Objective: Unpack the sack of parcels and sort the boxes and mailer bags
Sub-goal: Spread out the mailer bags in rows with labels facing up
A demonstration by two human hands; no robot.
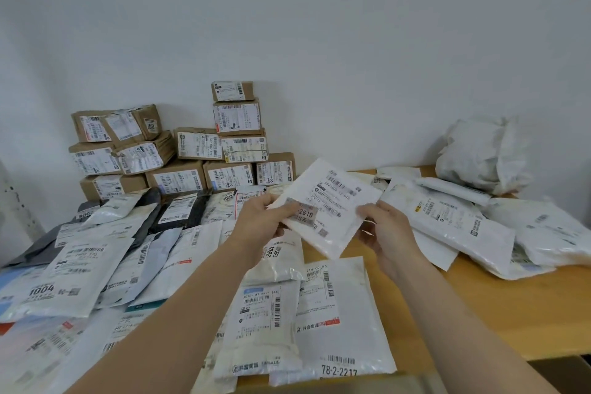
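Note:
A flat white mailer bag [335, 201] with a printed label is held up above the table's middle. My left hand [262, 221] pinches its left edge, thumb on a small sticker. My right hand [387, 233] grips its right edge. Brown cardboard boxes [179, 150] are stacked against the wall at the back left. Several white, grey and black mailer bags [128, 259] cover the left and front of the table. A crumpled white sack [479, 153] sits at the back right, with more white mailer bags [454, 221] spread in front of it.
The wooden table [479, 307] shows bare surface at the right front, below the right-hand bags. A white wall runs behind everything. A cardboard edge [563, 371] shows at the bottom right, below the table's rim.

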